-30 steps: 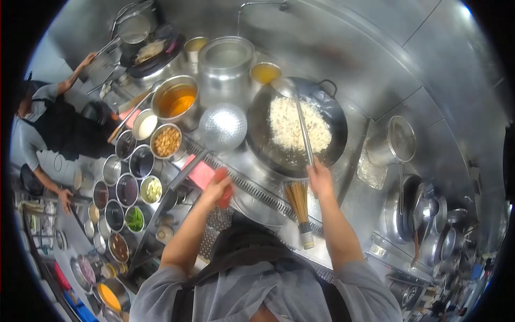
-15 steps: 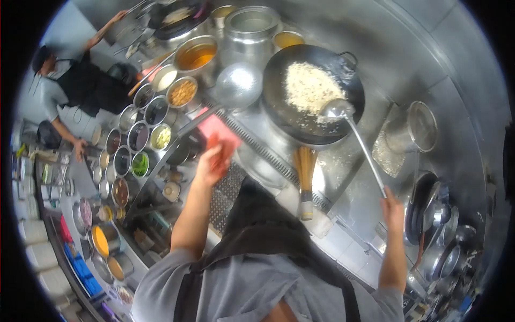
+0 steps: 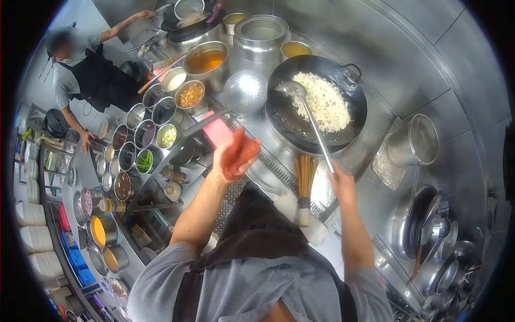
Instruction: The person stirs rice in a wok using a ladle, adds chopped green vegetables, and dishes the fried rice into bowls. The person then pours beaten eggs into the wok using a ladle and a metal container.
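Rice (image 3: 322, 102), or something that looks much like it, lies heaped in a large dark wok (image 3: 283, 119), mostly toward the right of its bowl. The person's right hand (image 3: 342, 183) is closed around the lower end of a long ladle (image 3: 317, 129), whose handle slants up across the wok and whose head sits at the left edge of the heap. The left hand (image 3: 226, 160) is raised well apart from the wok, fingers loosely curled around a reddish item (image 3: 244, 155) too blurred to name. Behind this hand shows a flat pink piece (image 3: 216, 130), partly covered by the handle of a perforated skimmer (image 3: 245, 91). Between the two hands, just below the wok, stands a brush of thin sticks (image 3: 304, 180), bristles toward the stove. Past the skimmer are a pot of orange liquid (image 3: 213, 81) and a tall metal pot (image 3: 262, 49); to the left, small round containers (image 3: 146, 133) cluster together. On the far right a round strainer (image 3: 424, 139) leans near the wall. At upper left a co-worker (image 3: 94, 80) in a dark apron rests one hand on a counter.
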